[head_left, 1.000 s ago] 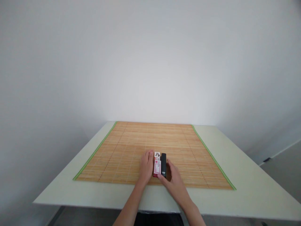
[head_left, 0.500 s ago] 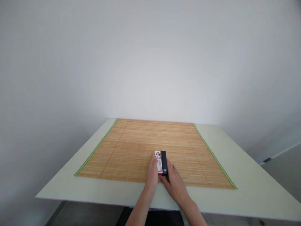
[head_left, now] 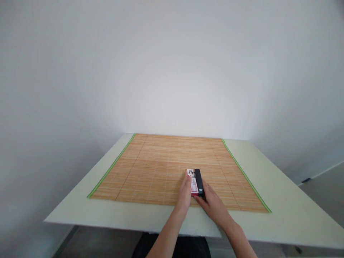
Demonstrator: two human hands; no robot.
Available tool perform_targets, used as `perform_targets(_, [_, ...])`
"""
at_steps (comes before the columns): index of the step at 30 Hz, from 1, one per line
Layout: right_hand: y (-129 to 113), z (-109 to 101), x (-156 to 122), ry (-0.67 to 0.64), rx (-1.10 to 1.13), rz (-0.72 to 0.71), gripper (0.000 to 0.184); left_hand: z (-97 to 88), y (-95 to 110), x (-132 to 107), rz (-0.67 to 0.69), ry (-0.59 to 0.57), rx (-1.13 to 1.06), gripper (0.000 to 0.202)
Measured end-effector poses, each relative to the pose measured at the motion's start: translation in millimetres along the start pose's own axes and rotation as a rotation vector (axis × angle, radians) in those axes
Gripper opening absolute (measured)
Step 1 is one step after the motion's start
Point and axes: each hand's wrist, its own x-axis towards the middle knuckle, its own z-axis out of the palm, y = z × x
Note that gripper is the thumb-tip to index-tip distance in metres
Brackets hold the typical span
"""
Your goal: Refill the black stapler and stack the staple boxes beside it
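A small red-and-white box (head_left: 194, 182) lies on a bamboo mat (head_left: 150, 168), with a slim black device (head_left: 199, 181) lying flush along its right side. My left hand (head_left: 185, 194) rests against the box's left side, fingers together along it. On the other side, my right hand (head_left: 213, 201) touches the near end of the black device, fingers curled round its lower edge. Both hands frame the pair from the near side.
The mat has green edges and covers most of a pale table (head_left: 285, 215). Plain white walls stand behind and to the left. Grey floor (head_left: 326, 190) shows at the right past the table.
The box, the black device and both hands have shifted to the right on the mat. My left hand has slid from beside the box's far part back toward its near end.
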Motion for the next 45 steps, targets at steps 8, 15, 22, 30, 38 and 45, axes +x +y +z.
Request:
perform_targets(8, [70.4,-72.1,-18.4,-0.044,-0.004,0.128,0.066,76.3,-11.8,19.6,-0.070,-0.265,0.196,0.062])
perform_targets(15, [97.5,-96.4,-30.5,-0.022,-0.019,0.138,0.066,91.8,1.7,32.0,-0.016,-0.403,0.343,0.056])
perform_targets(22, [97.7,-97.4,-31.7,-0.010,-0.021,0.164,0.067,82.2,2.0,35.5,0.058,-0.427,0.426,0.049])
perform_targets(30, [96.7,-98.3,-29.8,-0.015,-0.026,0.135,0.067,77.1,-4.4,33.0,0.101,-0.390,0.518,0.046])
perform_targets(38, [99.7,-99.6,-29.2,-0.023,-0.005,0.125,0.067,76.0,-13.1,40.2,0.171,-0.386,0.550,0.052])
perform_targets(45, [103.0,-103.7,-30.3,-0.005,-0.012,0.123,0.075,73.1,-16.3,39.6,0.168,-0.361,0.570,0.057])
